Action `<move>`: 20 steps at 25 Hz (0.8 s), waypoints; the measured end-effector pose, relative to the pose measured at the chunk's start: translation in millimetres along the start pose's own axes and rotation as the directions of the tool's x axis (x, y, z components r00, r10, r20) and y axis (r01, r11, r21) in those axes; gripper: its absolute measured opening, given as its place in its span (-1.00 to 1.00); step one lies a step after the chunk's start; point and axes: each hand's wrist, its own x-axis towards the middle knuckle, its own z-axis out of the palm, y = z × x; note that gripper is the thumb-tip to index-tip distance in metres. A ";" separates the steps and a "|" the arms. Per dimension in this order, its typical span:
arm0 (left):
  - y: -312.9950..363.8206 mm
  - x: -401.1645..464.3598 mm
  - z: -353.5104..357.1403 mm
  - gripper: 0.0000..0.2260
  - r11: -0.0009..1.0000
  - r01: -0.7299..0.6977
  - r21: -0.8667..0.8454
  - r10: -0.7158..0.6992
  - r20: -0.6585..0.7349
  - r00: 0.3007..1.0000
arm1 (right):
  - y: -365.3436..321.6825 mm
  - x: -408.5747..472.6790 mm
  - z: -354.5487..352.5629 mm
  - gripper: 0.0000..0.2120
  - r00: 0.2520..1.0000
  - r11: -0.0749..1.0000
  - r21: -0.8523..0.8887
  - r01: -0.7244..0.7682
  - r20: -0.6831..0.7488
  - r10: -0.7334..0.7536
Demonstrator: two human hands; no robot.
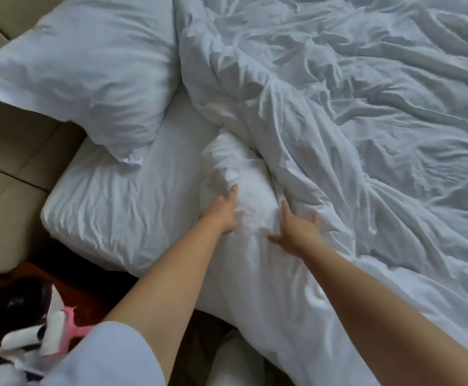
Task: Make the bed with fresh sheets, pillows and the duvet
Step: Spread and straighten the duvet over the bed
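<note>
A crumpled white duvet (352, 112) covers most of the bed, heaped across the right and far side, with one bunched corner spilling over the near edge. The fitted sheet (110, 207) lies bare and wrinkled on the left corner of the mattress. A white pillow (87, 68) rests at the far left against a beige padded headboard (7, 168). Both hands lie on the bunched duvet corner: the left hand (223, 211) flat with fingers extended, the right hand (296, 229) with fingers spread. A pink-handled lint roller (60, 332) sits near left.
</note>
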 end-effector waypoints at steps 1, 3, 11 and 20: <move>-2.3 7.7 -4.4 -0.23 0.999 -0.023 -0.022 0.024 0.010 1.000 | -6.0 6.6 0.9 -0.17 1.000 1.000 0.001 -0.027 0.005 0.027; -7.2 23.5 -7.8 -0.23 0.997 -0.049 -0.060 0.050 0.020 0.999 | -19.1 10.0 5.1 -0.41 0.999 0.995 -0.087 -0.047 -0.007 0.047; -24.9 47.7 -11.7 -0.69 0.810 -0.178 0.559 0.282 -0.105 0.954 | -28.6 -0.1 -2.7 -0.78 0.979 0.917 -0.359 0.176 0.161 -0.125; -26.3 -74.1 21.7 -0.86 0.984 -0.175 -0.015 0.175 0.066 0.982 | -4.1 -92.9 -6.0 -0.67 0.959 0.911 -0.325 0.254 0.210 -0.192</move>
